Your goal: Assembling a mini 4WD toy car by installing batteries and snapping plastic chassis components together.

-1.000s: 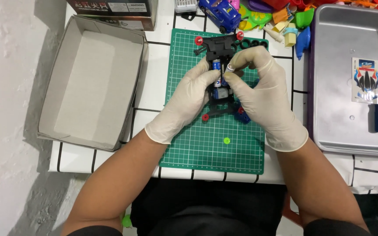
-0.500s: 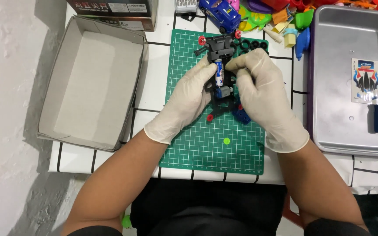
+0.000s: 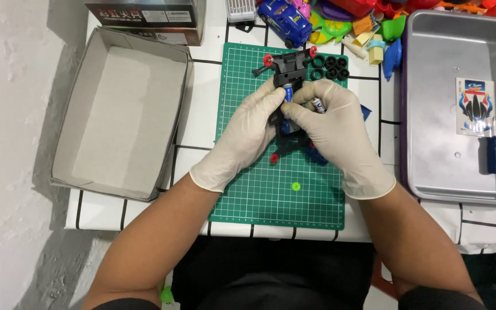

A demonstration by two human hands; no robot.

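both gloved hands meet over the green cutting mat (image 3: 259,189): the left hand (image 3: 248,138) pinches a small blue battery (image 3: 287,93), while the right hand (image 3: 331,129) seems closed on the black toy chassis (image 3: 289,66). slick gloves could let the battery slip. half a second ago the hands sat slightly lower.

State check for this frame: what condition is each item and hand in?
Cardboard box: open, empty.
Metal tray: holds a sticker sheet and a screwdriver.
Black chassis: on the mat, bodyless.
Battery: pinched by both hands.
Left hand: gloved, gripping.
Right hand: gloved, gripping.
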